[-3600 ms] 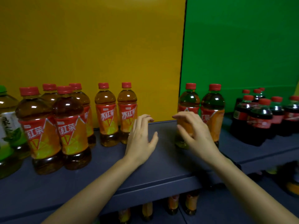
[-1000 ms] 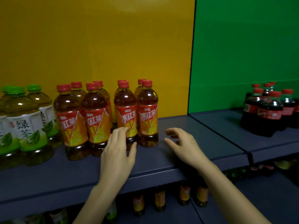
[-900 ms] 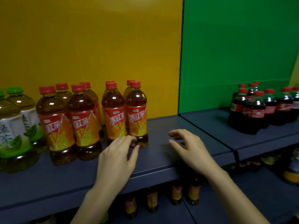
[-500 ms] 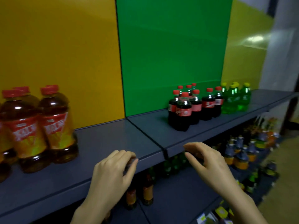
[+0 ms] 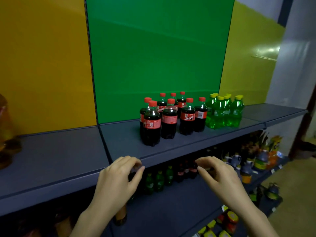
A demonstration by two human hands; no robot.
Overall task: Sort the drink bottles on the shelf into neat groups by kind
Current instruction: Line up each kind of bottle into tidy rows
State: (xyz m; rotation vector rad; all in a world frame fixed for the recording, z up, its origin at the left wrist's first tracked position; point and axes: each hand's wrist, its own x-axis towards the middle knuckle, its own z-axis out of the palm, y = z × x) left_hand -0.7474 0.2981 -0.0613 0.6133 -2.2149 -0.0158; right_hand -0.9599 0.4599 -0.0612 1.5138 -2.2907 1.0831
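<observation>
The left hand (image 5: 119, 178) hovered in front of the shelf (image 5: 59, 151) edge, its fingers loosely curled toward the thumb and holding nothing. The right hand (image 5: 220, 177) hung beside it at about the same height, a little apart, its fingers likewise loosely bent and empty.

On the shelf, before the green panel (image 5: 153, 57), stood the colas (image 5: 168, 120): dark bottles with red caps and red labels, all upright, in a loose cluster with two set forward, nearer the edge. Just to their right the green bottles (image 5: 222, 112), yellow-capped, stood packed close together where the green panel met a yellow one (image 5: 248, 65). Whether the two groups touched could not be told. Well apart from them, at the far left of the view before the orange panel (image 5: 42, 65), part of a tea bottle (image 5: 5, 134) showed, blurred.

Below, the lower shelf (image 5: 171, 211) carried small bottles (image 5: 159, 180), green and dark, seen between the two hands.
</observation>
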